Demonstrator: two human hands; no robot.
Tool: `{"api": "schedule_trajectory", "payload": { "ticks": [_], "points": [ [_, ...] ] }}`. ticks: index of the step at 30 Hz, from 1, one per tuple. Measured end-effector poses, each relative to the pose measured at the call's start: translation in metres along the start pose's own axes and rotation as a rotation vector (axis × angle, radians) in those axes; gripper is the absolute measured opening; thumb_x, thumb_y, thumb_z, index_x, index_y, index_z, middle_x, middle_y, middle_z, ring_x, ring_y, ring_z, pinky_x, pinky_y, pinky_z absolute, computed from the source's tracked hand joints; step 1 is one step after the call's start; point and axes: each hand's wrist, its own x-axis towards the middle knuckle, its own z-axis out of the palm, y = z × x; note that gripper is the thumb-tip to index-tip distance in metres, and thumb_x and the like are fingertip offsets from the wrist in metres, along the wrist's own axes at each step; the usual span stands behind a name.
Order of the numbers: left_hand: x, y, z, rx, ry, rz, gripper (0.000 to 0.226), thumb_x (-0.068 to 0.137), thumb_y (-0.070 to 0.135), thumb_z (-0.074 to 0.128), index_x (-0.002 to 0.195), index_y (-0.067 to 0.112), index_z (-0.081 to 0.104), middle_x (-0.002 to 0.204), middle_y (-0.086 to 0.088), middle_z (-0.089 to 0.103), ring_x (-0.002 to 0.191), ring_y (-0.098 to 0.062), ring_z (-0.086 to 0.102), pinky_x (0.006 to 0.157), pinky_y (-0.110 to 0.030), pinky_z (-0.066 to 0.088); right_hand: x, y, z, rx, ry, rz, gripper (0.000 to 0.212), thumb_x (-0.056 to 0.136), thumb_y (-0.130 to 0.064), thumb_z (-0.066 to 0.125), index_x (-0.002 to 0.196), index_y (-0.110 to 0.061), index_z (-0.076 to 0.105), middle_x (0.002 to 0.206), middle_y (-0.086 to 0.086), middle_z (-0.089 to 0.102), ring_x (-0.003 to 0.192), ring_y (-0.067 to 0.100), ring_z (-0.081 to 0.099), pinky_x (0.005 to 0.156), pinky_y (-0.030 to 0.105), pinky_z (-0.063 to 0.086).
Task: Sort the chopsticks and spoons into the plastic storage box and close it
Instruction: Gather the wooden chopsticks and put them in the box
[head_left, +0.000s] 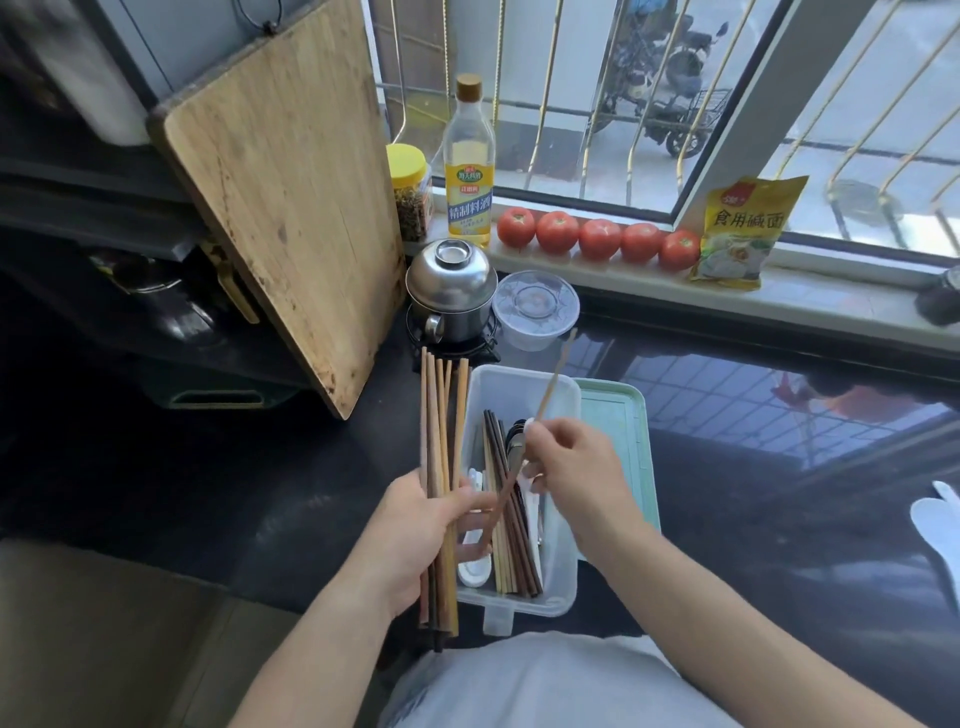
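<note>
A clear plastic storage box (563, 566) stands open on the dark counter in front of me. Several chopsticks (511, 540) lie in its middle, with metal spoons (515, 441) and white spoons (474, 564) beside them. Its pale green lid (621, 426) lies just right of the box. My left hand (421, 530) grips a bundle of wooden chopsticks (441, 415) upright at the box's left edge. My right hand (576, 467) pinches a single chopstick (553, 379), slanted over the box, its lower end reaching toward the left hand.
A wooden cutting board (280, 192) leans at the left. Behind the box stand a steel pot (451, 291) and a clear lidded bowl (535, 306). A bottle (467, 171), a jar, several tomatoes (597, 239) and a packet line the windowsill. A white utensil (935, 525) lies at far right.
</note>
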Motion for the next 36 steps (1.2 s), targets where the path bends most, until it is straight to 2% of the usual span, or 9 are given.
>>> {"api": "schedule_trajectory", "payload": {
  "ticks": [3, 6, 10, 15, 21, 27, 30, 34, 36],
  "points": [
    [0.007, -0.002, -0.015, -0.020, 0.181, 0.004, 0.017, 0.101, 0.014, 0.063, 0.110, 0.000, 0.063, 0.095, -0.015, 0.069, 0.079, -0.025, 0.069, 0.068, -0.045, 0.064, 0.018, -0.005, -0.024, -0.218, 0.283, -0.188, 0.019, 0.099, -0.026, 0.053, 0.083, -0.020, 0.063, 0.071, -0.002, 0.069, 0.069, 0.019, 0.070, 0.067, 0.037, 0.055],
    [0.009, -0.001, -0.032, -0.095, 0.249, -0.002, 0.018, 0.100, 0.015, 0.065, 0.109, -0.001, 0.065, 0.083, -0.013, 0.061, 0.068, -0.022, 0.063, 0.063, -0.039, 0.061, 0.027, 0.008, -0.017, -0.616, 0.115, -0.194, 0.023, 0.098, -0.031, 0.047, 0.081, -0.019, 0.058, 0.076, 0.004, 0.067, 0.074, 0.028, 0.066, 0.068, 0.039, 0.053],
    [0.005, 0.003, -0.032, -0.084, 0.222, 0.044, 0.014, 0.101, 0.013, 0.062, 0.112, 0.003, 0.065, 0.082, -0.014, 0.069, 0.071, -0.026, 0.070, 0.074, -0.048, 0.064, 0.033, 0.038, 0.026, -0.907, -0.119, -0.219, 0.013, 0.095, -0.013, 0.047, 0.081, -0.011, 0.048, 0.087, 0.010, 0.053, 0.079, 0.036, 0.057, 0.063, 0.034, 0.035],
    [-0.003, 0.006, -0.023, -0.049, 0.191, 0.061, 0.012, 0.103, 0.017, 0.060, 0.114, 0.011, 0.060, 0.091, -0.018, 0.077, 0.076, -0.030, 0.074, 0.077, -0.051, 0.064, 0.033, 0.041, 0.043, -1.210, -0.301, -0.233, 0.016, 0.098, -0.006, 0.050, 0.108, -0.003, 0.062, 0.111, 0.018, 0.065, 0.105, 0.035, 0.064, 0.071, 0.030, 0.037],
    [-0.005, 0.003, -0.024, -0.072, 0.128, 0.027, 0.013, 0.104, 0.015, 0.058, 0.116, 0.010, 0.058, 0.098, -0.019, 0.072, 0.078, -0.026, 0.071, 0.066, -0.042, 0.063, 0.020, 0.017, 0.016, -0.580, -0.267, -0.106, 0.023, 0.096, -0.024, 0.048, 0.081, -0.015, 0.064, 0.070, 0.001, 0.068, 0.068, 0.022, 0.069, 0.069, 0.042, 0.060],
    [-0.008, 0.006, 0.006, -0.010, -0.071, 0.027, 0.016, 0.101, 0.013, 0.063, 0.114, 0.008, 0.071, 0.106, -0.014, 0.077, 0.093, -0.032, 0.075, 0.080, -0.053, 0.063, -0.021, -0.003, 0.010, -0.131, -0.339, -0.071, 0.019, 0.097, -0.028, 0.064, 0.081, -0.018, 0.067, 0.066, -0.008, 0.066, 0.062, 0.005, 0.066, 0.057, 0.018, 0.051],
    [-0.008, 0.006, 0.015, 0.039, -0.069, 0.061, 0.016, 0.101, 0.009, 0.062, 0.114, 0.009, 0.071, 0.101, -0.017, 0.077, 0.092, -0.037, 0.075, 0.081, -0.056, 0.062, -0.017, -0.004, 0.004, -0.130, -0.242, -0.067, 0.031, 0.098, -0.027, 0.064, 0.072, -0.011, 0.066, 0.054, -0.010, 0.057, 0.049, 0.001, 0.056, 0.051, 0.013, 0.043],
    [-0.008, 0.004, 0.007, 0.061, -0.007, 0.071, 0.014, 0.102, 0.010, 0.061, 0.114, 0.009, 0.069, 0.087, -0.013, 0.077, 0.076, -0.032, 0.073, 0.070, -0.044, 0.064, -0.011, -0.001, 0.006, -0.200, -0.332, -0.065, 0.032, 0.097, -0.035, 0.062, 0.076, -0.013, 0.070, 0.063, 0.002, 0.061, 0.058, 0.011, 0.056, 0.060, 0.037, 0.053],
    [-0.009, 0.002, -0.002, 0.039, -0.036, 0.045, 0.016, 0.103, 0.014, 0.060, 0.116, 0.012, 0.068, 0.095, -0.014, 0.078, 0.082, -0.032, 0.076, 0.070, -0.041, 0.063, -0.010, -0.004, 0.014, -0.230, -0.343, -0.074, 0.031, 0.098, -0.033, 0.063, 0.073, -0.015, 0.068, 0.063, 0.000, 0.065, 0.057, 0.011, 0.060, 0.063, 0.037, 0.056]
  ]
}}
